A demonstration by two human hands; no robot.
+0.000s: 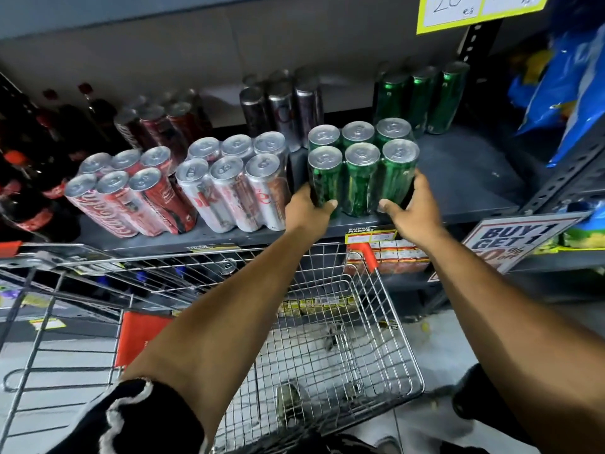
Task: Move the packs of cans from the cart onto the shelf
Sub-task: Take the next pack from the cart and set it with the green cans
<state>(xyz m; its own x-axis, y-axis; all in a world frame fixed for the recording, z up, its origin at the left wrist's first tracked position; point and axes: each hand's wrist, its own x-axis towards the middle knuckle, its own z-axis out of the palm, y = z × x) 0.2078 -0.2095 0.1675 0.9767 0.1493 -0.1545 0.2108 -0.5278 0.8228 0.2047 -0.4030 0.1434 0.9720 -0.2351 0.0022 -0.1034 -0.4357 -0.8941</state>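
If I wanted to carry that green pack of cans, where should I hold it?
Hold the green pack low on its two short ends, one hand from each side, as the left hand and right hand do here. It is wide, three cans across, so a grip on both ends probably keeps it level and upright.

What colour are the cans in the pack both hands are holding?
Green with silver tops; the green pack shows best in the head view, the only one.

Grey metal racking, pale tiled floor
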